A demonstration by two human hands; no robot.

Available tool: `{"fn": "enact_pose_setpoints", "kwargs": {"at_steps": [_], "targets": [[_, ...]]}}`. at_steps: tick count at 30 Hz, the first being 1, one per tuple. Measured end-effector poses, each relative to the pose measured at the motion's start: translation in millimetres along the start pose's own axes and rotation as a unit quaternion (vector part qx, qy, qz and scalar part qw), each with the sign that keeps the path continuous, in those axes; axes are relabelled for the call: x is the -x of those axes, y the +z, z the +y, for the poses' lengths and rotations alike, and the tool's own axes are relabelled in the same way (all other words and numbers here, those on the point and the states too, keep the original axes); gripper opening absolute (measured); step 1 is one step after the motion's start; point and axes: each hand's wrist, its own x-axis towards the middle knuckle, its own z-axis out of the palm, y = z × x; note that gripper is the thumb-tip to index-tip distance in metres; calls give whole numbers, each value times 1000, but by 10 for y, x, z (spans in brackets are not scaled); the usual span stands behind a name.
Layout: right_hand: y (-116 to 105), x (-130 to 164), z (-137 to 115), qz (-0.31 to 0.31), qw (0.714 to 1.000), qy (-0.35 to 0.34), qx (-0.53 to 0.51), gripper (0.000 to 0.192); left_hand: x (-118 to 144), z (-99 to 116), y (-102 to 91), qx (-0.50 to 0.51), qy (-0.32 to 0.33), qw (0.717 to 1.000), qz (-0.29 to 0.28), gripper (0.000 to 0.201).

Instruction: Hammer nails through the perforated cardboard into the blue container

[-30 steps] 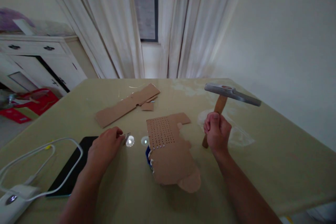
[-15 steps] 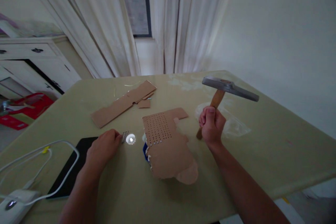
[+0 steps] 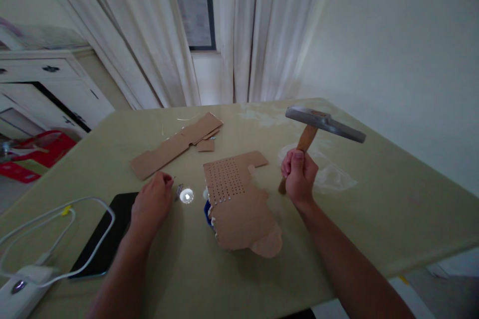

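My right hand (image 3: 300,173) is wrapped round the wooden handle of a hammer (image 3: 325,122), its steel head raised above the table. My left hand (image 3: 155,202) is closed in a pinch, and the thin tip of a nail (image 3: 173,178) shows at its fingertips. Just right of those fingers lie several loose nails (image 3: 179,191) beside a small shiny round dish (image 3: 186,195). Between my hands sits a piece of cardboard (image 3: 243,224) with rows of small holes; a few nail heads stand along its lowest row. Something blue (image 3: 208,213) peeks out under its left edge.
Cardboard strips (image 3: 175,147) lie toward the back of the table (image 3: 374,229). A clear plastic bag (image 3: 335,177) is behind my right hand. At the left are a black tablet-like slab (image 3: 107,234) and a white power strip (image 3: 26,289) with cables.
My left hand has lifted slightly away from the loose nails, moving up and back, with a nail at its fingertips. The hammer has shifted a little left in my right hand.
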Motion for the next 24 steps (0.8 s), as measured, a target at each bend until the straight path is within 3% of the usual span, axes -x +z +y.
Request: {"fn": "enact_pose_setpoints", "kwargs": {"at_steps": [2,4,9,13,24], "targets": [[1,8,1,-1,1000,3,0,54,56,170,17,127,40,990,46,37],[5,11,2,0,1000,5,1,53,162,371,57,276,104,954,55,38],[19,-6,-4,8,1000,6,0,54,546,755,140,462,155,869,86,19],[19,-26,-18,10,1000,10,1,55,711,842,93,457,209,863,58,10],[10,-16,-15,-7,1000,13,5,55,720,865,83,383,272,882,27,13]]}}
